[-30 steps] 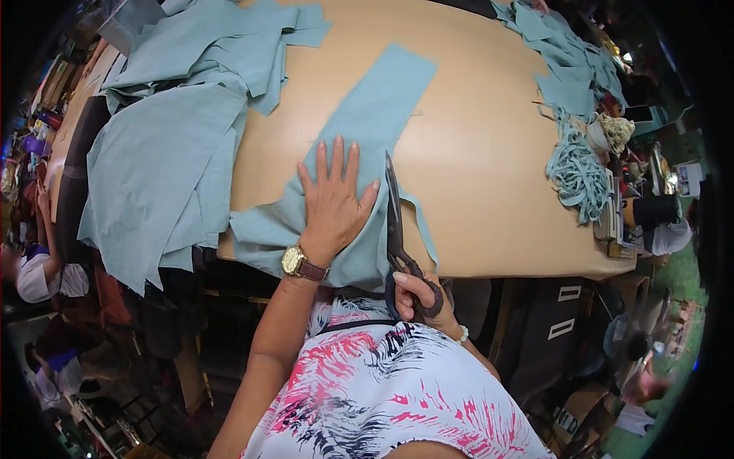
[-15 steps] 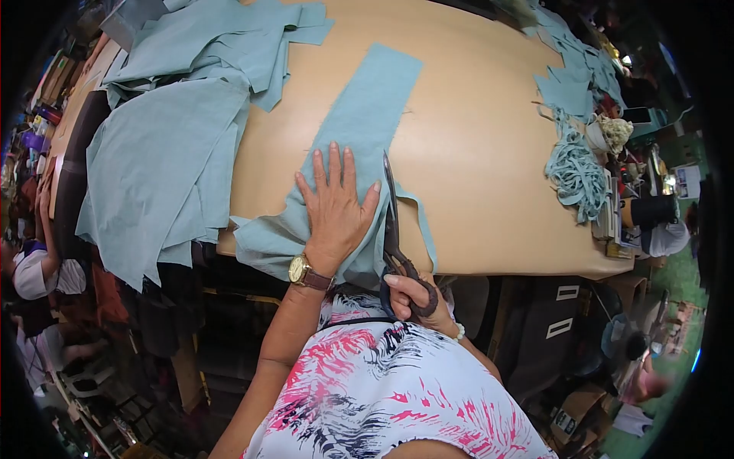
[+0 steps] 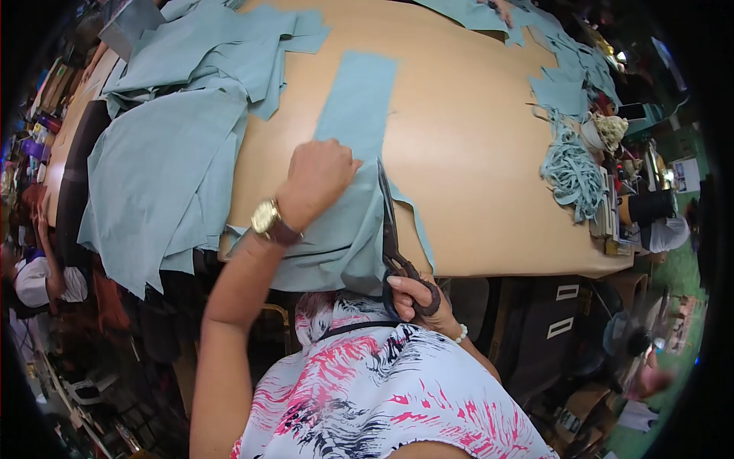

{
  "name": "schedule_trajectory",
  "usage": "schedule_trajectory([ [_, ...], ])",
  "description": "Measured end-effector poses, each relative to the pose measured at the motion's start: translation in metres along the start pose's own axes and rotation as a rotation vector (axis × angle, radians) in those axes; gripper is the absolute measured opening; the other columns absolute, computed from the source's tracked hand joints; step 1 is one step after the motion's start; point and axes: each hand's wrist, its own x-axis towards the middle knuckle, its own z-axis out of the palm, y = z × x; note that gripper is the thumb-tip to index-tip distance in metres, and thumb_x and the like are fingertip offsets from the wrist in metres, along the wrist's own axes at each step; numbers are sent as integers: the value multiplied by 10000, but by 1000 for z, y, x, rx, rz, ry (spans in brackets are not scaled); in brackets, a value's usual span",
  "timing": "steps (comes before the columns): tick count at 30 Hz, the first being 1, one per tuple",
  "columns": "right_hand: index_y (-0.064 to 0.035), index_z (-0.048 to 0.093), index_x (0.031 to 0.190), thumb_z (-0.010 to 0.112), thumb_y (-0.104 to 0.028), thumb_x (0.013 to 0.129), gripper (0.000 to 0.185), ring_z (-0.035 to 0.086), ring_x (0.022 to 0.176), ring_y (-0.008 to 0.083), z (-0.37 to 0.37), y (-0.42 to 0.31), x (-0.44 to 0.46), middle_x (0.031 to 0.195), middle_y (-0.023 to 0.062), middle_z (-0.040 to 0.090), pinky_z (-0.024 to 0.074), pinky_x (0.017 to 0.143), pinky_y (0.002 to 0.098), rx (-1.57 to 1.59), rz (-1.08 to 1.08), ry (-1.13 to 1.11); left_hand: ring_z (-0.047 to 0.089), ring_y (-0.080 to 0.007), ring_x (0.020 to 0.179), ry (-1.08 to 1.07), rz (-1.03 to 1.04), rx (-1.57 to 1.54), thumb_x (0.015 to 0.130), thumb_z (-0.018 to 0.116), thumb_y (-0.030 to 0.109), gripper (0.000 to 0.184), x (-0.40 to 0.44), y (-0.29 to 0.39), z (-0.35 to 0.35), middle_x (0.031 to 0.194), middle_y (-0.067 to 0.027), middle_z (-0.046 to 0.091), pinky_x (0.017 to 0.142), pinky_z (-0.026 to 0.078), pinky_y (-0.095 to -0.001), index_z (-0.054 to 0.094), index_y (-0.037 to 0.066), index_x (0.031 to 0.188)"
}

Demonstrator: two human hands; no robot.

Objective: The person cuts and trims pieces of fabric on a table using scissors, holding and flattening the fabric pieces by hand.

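A long piece of teal fabric [image 3: 356,99] lies on the tan table, its near end bunched at the front edge. My left hand [image 3: 319,177] is closed on the fabric near its middle, knuckles up, fingertips hidden. My right hand [image 3: 419,297] holds large dark scissors [image 3: 389,229] at the table edge. Their blades look nearly together, pointing away from me along the fabric's right side. A narrow trimmed strip [image 3: 417,218] curves away to the right of the blades and hangs toward the edge.
Stacked teal fabric pieces [image 3: 164,164] cover the table's left side, overhanging its front edge. A tangled heap of thin teal strips [image 3: 575,172] lies at the right, near more scraps [image 3: 562,88]. A black drawer unit [image 3: 535,321] stands below the table. Another person's arm [image 3: 47,245] shows far left.
My left hand has gone from flat and spread to closed, with its wrist raised and moved left. The fabric's far end has swung left. The scissors stay at nearly the same place.
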Motion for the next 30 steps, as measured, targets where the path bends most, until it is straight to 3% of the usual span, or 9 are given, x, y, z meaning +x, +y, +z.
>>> schedule_trajectory([
  [2, -83, 434, 550, 578, -145, 829, 320, 405, 402, 75, 0, -2, -1, 461, -3, 412, 305, 385, 215, -13, 11, -5, 389, -325, 1187, 111, 167, 186, 829, 510, 437, 568, 23, -15, 4, 1287, -183, 411, 910, 394, -403, 462, 15, 1206],
  [5, -83, 431, 551, 579, -149, 831, 323, 401, 402, 75, -1, -2, -1, 462, -7, 402, 301, 387, 216, -13, 17, -4, 334, -325, 1233, 800, 541, 59, 818, 519, 458, 619, 56, -47, 51, 1325, -162, 380, 986, 312, -408, 423, 27, 1252],
  [8, -83, 428, 551, 578, -157, 834, 329, 401, 404, 75, -2, -3, 0, 464, -8, 397, 299, 391, 210, 11, 0, 1, 272, -321, 1274, 812, 400, -1, 815, 512, 484, 690, 57, -45, 73, 1366, -160, 326, 1038, 214, -428, 356, 22, 1304],
  [11, -83, 428, 553, 577, -166, 836, 331, 402, 404, 74, -1, -4, 0, 470, -10, 395, 298, 392, 207, 13, 8, 24, 239, -320, 1290, 800, 332, -26, 808, 501, 515, 755, 53, -40, 82, 1393, -157, 280, 1044, 184, -457, 303, 10, 1332],
  [17, -77, 436, 564, 574, -184, 841, 327, 410, 408, 73, -4, -7, -1, 482, -9, 396, 303, 392, 204, -25, 5, 15, 242, -322, 1285, 845, 319, -45, 756, 479, 626, 861, 47, -36, 89, 1373, -177, 303, 1041, 178, -483, 320, -14, 1310],
  [20, -75, 434, 559, 566, -201, 847, 341, 411, 408, 73, -3, -8, -2, 474, -7, 398, 302, 393, 204, -7, -5, -13, 194, -327, 1308, 774, 292, -39, 752, 500, 617, 891, 38, -34, 84, 1405, -170, 247, 1049, 153, -488, 260, -2, 1346],
  [30, -43, 476, 618, 508, -269, 879, 346, 422, 425, 92, -13, -9, -2, 512, 15, 417, 326, 407, 217, 55, 35, -71, 189, -322, 1311, 744, 267, -77, 718, 498, 661, 943, 29, -32, 89, 1409, -165, 239, 1046, 130, -516, 251, 9, 1352],
])
